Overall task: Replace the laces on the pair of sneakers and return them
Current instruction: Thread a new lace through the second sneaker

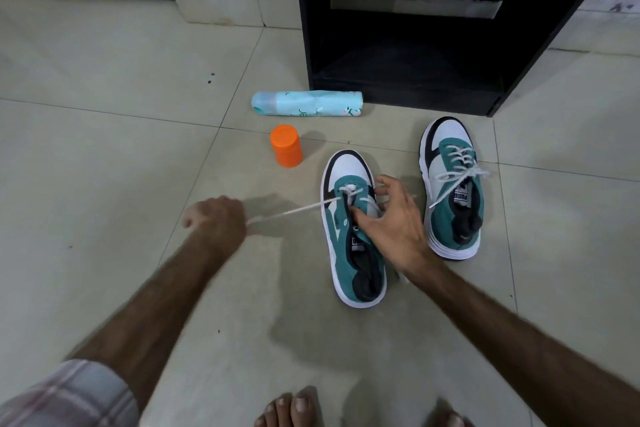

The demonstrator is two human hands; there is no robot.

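Two bare feet (298, 407) show at the near edge of the tiled floor (104, 135). Both arms reach forward. The left hand (216, 218) is fisted around one end of a white lace (298, 210), drawn taut out to the left. The right hand (391, 218) rests on the near sneaker (349, 236), its fingers spread wide and thumb touching the eyelets. There are two teal sneakers: this one, barely laced, and a far-right one (452, 187), fully laced and tied. Farther left stand one orange cap (286, 146) and, beyond it, one pale blue can (306, 103) lying flat before a dark cabinet (415, 45).
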